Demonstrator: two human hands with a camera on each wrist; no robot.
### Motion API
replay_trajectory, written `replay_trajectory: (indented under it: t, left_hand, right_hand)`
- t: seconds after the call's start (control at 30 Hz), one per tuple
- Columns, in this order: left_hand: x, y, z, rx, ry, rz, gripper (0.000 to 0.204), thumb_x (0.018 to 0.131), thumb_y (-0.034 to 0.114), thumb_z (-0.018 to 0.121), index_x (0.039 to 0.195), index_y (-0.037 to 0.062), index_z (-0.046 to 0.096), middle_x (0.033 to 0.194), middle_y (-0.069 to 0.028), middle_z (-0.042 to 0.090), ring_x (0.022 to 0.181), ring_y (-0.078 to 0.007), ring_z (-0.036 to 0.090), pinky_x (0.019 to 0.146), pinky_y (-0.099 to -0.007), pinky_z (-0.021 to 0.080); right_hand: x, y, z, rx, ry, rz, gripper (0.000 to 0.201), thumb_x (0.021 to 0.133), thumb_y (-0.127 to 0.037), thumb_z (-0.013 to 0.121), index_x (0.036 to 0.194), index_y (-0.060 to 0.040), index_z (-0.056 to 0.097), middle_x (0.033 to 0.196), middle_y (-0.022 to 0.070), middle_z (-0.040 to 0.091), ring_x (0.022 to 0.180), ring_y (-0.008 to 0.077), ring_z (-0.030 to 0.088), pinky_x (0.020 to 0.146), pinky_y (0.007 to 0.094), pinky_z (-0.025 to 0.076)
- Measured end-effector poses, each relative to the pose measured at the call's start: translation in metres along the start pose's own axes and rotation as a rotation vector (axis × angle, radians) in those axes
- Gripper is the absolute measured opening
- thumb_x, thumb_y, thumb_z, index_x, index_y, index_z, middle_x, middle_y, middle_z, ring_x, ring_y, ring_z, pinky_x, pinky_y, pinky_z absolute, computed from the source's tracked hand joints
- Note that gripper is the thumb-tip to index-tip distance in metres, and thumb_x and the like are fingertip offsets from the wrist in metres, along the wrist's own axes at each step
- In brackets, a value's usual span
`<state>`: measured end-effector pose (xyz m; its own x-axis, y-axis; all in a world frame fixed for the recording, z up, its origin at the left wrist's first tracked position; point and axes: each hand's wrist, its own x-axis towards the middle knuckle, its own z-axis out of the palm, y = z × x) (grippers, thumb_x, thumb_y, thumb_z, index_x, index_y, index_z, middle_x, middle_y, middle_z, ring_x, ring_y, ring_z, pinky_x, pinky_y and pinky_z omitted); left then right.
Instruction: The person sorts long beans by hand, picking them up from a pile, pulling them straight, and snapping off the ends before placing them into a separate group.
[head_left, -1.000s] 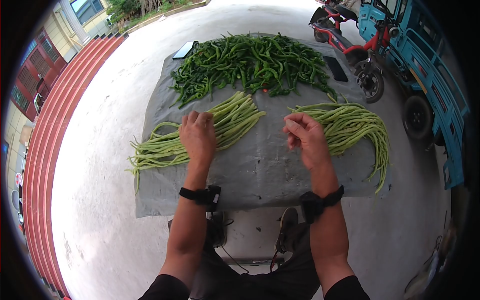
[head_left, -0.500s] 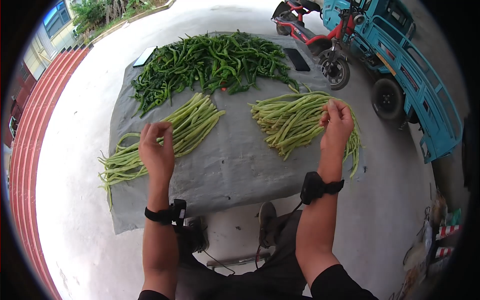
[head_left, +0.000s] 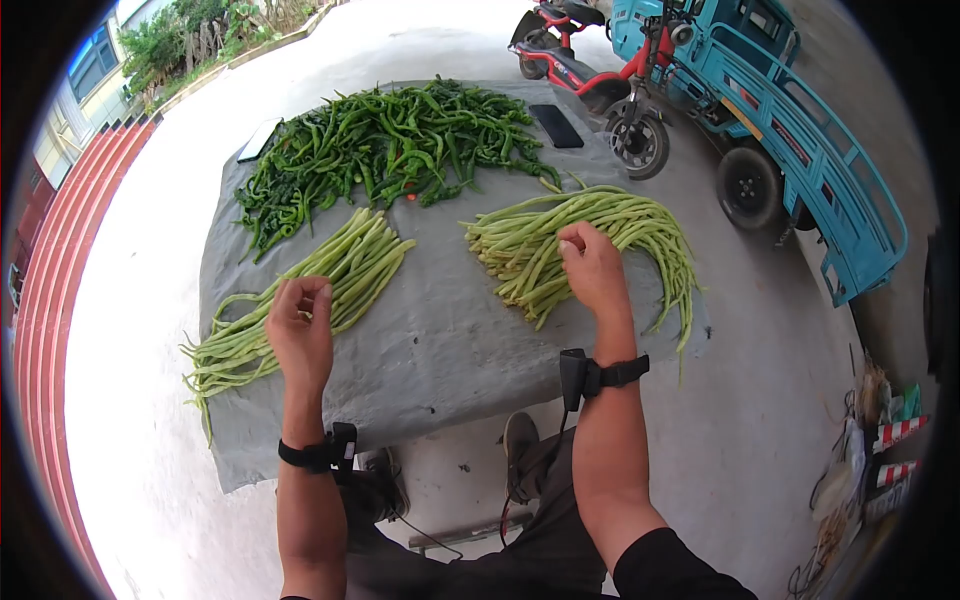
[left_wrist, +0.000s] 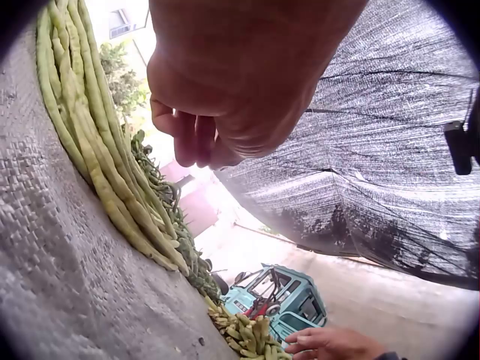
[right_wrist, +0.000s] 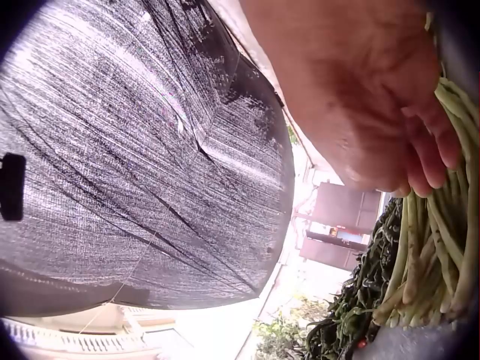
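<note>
Long green beans lie in two bundles on a grey woven sheet point(head_left: 480, 350). My left hand point(head_left: 300, 325) is over the near edge of the left bean bundle point(head_left: 350, 275), its fingers loosely bent with nothing between them. In the left wrist view that bundle point(left_wrist: 97, 150) lies beside the hand. My right hand point(head_left: 592, 265) overlaps the right bean bundle point(head_left: 530, 235), whose thin ends droop to the right. In the right wrist view, its relaxed fingers point(right_wrist: 431, 161) come right up to the beans point(right_wrist: 420, 255) without any bean between them.
A wide heap of green peppers point(head_left: 400, 145) covers the far part of the sheet. A light phone point(head_left: 260, 139) lies left of it and a dark phone point(head_left: 556, 126) right. Beyond stand a red scooter point(head_left: 610, 90) and a blue cargo tricycle point(head_left: 800, 150). Red steps point(head_left: 70, 230) run along the left.
The right hand has moved from the right bundle's inner end out to its right side, then back over its middle. The left hand has drawn slightly nearer. The head view has turned right.
</note>
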<state>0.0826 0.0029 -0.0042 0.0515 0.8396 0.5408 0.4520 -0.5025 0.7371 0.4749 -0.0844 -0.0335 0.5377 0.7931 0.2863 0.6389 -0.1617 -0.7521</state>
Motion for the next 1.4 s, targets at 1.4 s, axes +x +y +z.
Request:
replay_trajectory:
  t: [1.4]
  left_hand:
    - [-0.014, 0.014, 0.013, -0.172, -0.272, 0.003, 0.019, 0.091, -0.004, 0.075, 0.108, 0.0037, 0.074, 0.097, -0.0004, 0.067, 0.074, -0.0091, 0.057, 0.066, -0.0261, 0.046]
  right_hand:
    - [-0.053, -0.152, 0.04, 0.615, -0.569, -0.376, 0.02, 0.089, 0.003, 0.079, 0.106, -0.0056, 0.073, 0.089, -0.0009, 0.07, 0.078, 0.0062, 0.066, 0.07, 0.0252, 0.055]
